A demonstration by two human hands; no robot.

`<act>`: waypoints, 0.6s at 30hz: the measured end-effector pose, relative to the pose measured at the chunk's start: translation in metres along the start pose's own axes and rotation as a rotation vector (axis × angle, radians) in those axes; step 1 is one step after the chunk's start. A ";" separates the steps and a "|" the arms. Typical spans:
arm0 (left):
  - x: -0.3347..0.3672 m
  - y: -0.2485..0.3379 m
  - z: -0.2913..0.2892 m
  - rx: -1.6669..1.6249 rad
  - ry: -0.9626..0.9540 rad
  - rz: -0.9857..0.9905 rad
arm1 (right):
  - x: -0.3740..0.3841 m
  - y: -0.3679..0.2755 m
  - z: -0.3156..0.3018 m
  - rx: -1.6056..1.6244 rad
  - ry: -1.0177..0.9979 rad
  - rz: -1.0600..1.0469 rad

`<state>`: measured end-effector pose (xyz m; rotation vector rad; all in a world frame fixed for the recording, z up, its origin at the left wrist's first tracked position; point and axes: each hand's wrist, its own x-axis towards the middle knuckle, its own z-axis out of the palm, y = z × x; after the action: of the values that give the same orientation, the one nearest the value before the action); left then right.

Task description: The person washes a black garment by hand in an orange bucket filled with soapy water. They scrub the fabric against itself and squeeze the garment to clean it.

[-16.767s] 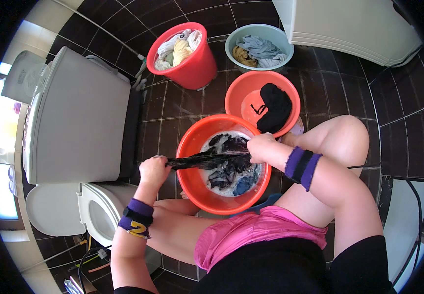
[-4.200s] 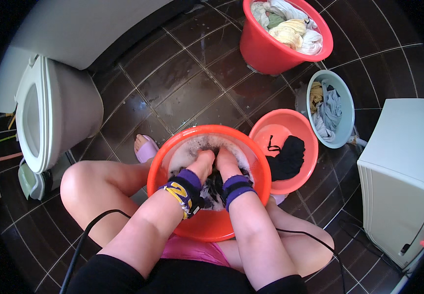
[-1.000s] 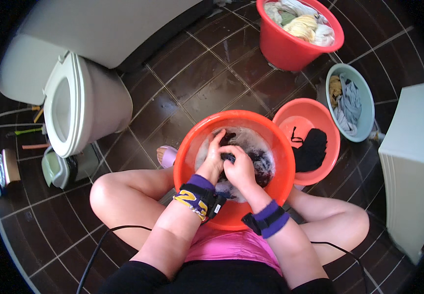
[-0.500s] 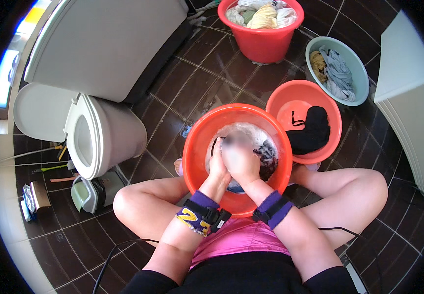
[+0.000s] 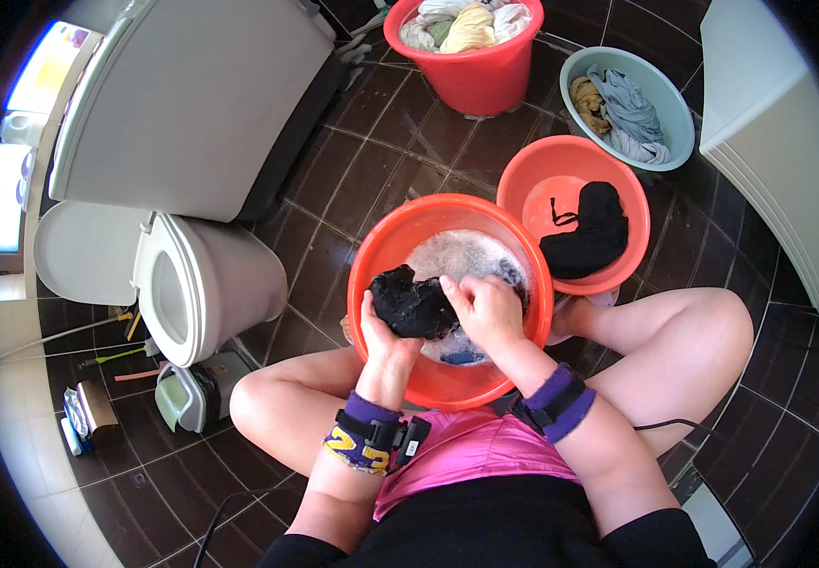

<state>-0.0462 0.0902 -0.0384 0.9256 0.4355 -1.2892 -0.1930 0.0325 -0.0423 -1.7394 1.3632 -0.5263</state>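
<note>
A large orange basin (image 5: 381,248) of soapy water sits on the floor between my knees. Over it, my left hand (image 5: 383,333) and my right hand (image 5: 483,308) both grip a wet black garment (image 5: 411,301), bunched between them just above the suds. A smaller orange basin (image 5: 542,185) behind and to the right holds another black garment (image 5: 587,233).
A red bucket (image 5: 474,78) full of pale clothes and a pale blue basin (image 5: 675,118) with clothes stand further back. A white toilet (image 5: 196,284) is on the left below a white appliance (image 5: 182,104); another white appliance (image 5: 779,133) is on the right. Dark tiled floor.
The black garment has been lifted out of the suds and gathered between both hands. The view has shifted a little, with the toilet now nearer the centre left.
</note>
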 end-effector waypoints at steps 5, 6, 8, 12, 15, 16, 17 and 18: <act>-0.025 -0.009 0.015 -0.014 0.077 -0.051 | -0.004 0.034 0.038 0.568 -0.335 0.469; -0.026 -0.014 0.008 -0.005 0.064 -0.075 | 0.001 0.041 0.046 0.770 -0.274 0.581; -0.034 -0.019 -0.001 0.037 0.136 -0.101 | 0.005 0.022 0.039 0.869 -0.162 0.555; -0.027 -0.019 -0.032 0.396 0.167 -0.327 | -0.007 -0.007 0.032 1.061 -0.199 0.350; -0.010 -0.010 -0.055 0.623 0.036 -0.205 | -0.030 -0.030 0.011 0.745 -0.253 0.049; 0.013 -0.001 -0.083 0.538 -0.056 -0.192 | -0.036 -0.043 0.003 0.724 -0.260 0.005; 0.028 0.007 -0.097 0.471 -0.139 -0.194 | -0.040 -0.053 -0.006 0.709 -0.268 -0.037; 0.039 0.020 -0.113 0.430 -0.188 -0.197 | -0.041 -0.058 -0.011 0.762 -0.318 -0.097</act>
<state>0.0071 0.1542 -0.1264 1.1243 0.1016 -1.6734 -0.1808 0.0702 0.0183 -1.1893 0.7127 -0.6777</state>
